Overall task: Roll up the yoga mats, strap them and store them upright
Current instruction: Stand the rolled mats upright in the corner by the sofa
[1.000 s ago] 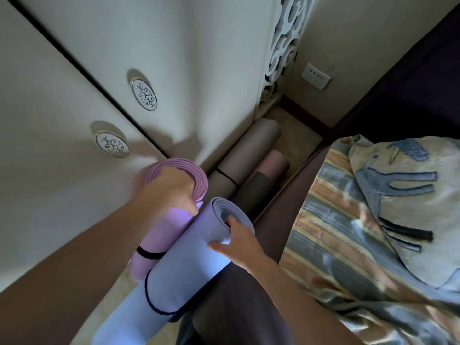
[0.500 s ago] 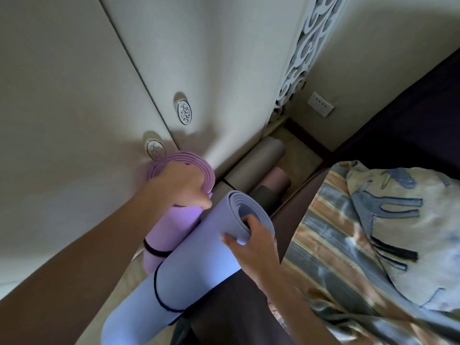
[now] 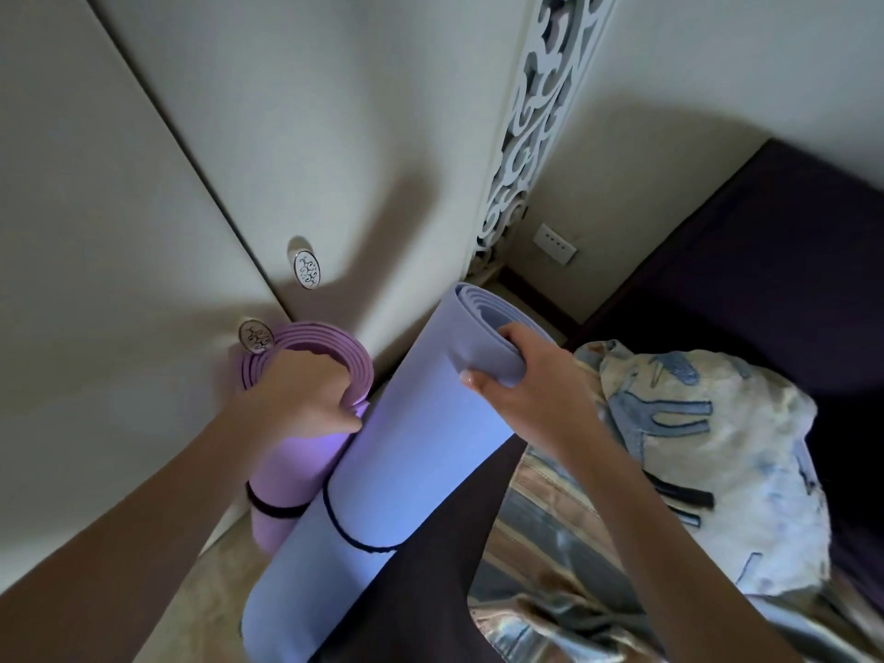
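two strapped rolls stand by the wardrobe door [image 3: 143,232]: left hand [image 3: 306,394] grips the purple mat [image 3: 296,452] by its top rim, right hand [image 3: 521,385] grips the blue mat [image 3: 406,452], which leans. released unsupported, the blue roll likely topples toward the bed [image 3: 693,447].

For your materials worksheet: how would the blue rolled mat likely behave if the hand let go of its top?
The blue mat leans tilted, so it would probably topple. Being round, it may then roll. Its black strap should keep it coiled. The right hand lifts it alone, suggesting lightness.
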Tool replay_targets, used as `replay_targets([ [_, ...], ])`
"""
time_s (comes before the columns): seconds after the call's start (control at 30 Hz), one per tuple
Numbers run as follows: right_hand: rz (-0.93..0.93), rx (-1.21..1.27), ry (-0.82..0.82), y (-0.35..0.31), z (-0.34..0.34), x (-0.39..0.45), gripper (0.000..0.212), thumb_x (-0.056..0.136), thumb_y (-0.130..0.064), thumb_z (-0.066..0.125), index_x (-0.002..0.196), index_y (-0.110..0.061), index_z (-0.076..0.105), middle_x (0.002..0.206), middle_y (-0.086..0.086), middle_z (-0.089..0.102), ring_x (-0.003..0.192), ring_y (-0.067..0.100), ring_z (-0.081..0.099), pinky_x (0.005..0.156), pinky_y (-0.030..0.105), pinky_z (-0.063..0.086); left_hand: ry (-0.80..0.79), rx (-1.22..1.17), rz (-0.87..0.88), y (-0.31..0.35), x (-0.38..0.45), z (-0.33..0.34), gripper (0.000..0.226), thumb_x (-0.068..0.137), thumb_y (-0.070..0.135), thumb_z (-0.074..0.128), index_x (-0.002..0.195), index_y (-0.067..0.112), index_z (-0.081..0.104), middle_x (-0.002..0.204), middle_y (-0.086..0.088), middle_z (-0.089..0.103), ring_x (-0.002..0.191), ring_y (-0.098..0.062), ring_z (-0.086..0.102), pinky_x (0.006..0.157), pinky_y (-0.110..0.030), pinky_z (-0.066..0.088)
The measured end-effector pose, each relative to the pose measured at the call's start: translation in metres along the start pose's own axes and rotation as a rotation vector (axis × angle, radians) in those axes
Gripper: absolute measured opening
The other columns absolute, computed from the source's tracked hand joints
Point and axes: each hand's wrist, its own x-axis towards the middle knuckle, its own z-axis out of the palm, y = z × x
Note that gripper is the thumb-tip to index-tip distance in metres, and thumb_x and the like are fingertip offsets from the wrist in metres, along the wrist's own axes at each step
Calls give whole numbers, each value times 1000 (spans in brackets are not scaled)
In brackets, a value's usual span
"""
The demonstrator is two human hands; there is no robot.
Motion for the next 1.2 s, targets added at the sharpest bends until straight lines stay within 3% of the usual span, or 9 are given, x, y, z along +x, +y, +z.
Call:
replay_targets([
  [0.17, 90, 158, -55, 9, 11, 18, 28, 79, -37, 76, 91, -19, 58, 82, -4, 63, 72, 16, 60, 61, 32, 51, -106, -220, -54, -3, -11, 19, 34, 74, 46, 61, 63, 16, 48, 65, 3, 54, 68, -17, 53, 53, -25, 32],
  [0.3, 187, 180, -22, 14, 19, 20, 33, 79, -38, 77, 90, -15, 56, 87, 0, 64, 81, 22, 62, 69, 39, 53, -229, -473, -246, -7, -31, 48, 39, 67, 55, 58, 68, 16, 61, 69, 3, 66, 68, -14, 61, 61, -26, 42],
  [0.43, 301, 101, 151, 5, -14, 41, 59, 77, -41, 78, 125, -13, 58, 110, 5, 63, 103, 27, 61, 89, 44, 53, -320, -437, -303, -21, -46, 51, 41, 65, 59, 62, 78, 19, 67, 77, 7, 66, 75, -13, 61, 61, -25, 39],
  [0.67, 186, -35, 468, -16, -112, 79, 52, 76, -43, 75, 117, -15, 60, 96, -4, 58, 98, 27, 60, 94, 58, 46, -168, -441, -288, -6, -59, 19, 36, 69, 53, 57, 61, 18, 54, 71, 1, 66, 69, -16, 62, 60, -27, 41],
  [0.77, 143, -86, 485, 3, -125, 97, 56, 81, -39, 73, 126, -12, 53, 113, 3, 60, 112, 31, 55, 98, 57, 43, -116, -356, -183, 16, -43, -25, 27, 68, 45, 61, 60, 20, 55, 66, 7, 58, 64, -12, 55, 56, -23, 37],
  [0.97, 221, -390, 41, 64, -94, 124, 73, 98, -17, 50, 155, -20, 4, 156, 13, 27, 142, 33, 27, 111, 60, 23, 45, -226, -9, 44, -1, -88, 32, 74, 40, 66, 64, 14, 49, 70, 2, 55, 75, -21, 56, 59, -27, 30],
  [1.03, 69, -213, -65, 64, -69, 111, 89, 92, -6, 57, 154, -30, -3, 144, 17, 41, 127, 32, 45, 101, 47, 37, 110, -202, 19, 47, 13, -101, 34, 78, 36, 63, 63, 16, 39, 70, 4, 46, 84, -23, 53, 68, -30, 31],
  [1.13, -204, 82, -299, 52, -24, 82, 116, 76, -7, 78, 143, -57, -3, 162, -7, 6, 148, 13, 11, 114, 35, 29, 185, -99, 66, 51, 31, -113, 24, 81, 36, 61, 75, 21, 43, 85, 7, 46, 111, -23, 47, 99, -39, 28],
  [1.2, -247, 258, -334, 48, 0, 74, 111, 69, -13, 85, 142, -57, 13, 158, -19, 13, 148, 10, 14, 113, 34, 32, 194, -34, 99, 57, 40, -118, 16, 84, 39, 61, 91, 29, 53, 98, 8, 52, 120, -20, 42, 106, -47, 22],
])
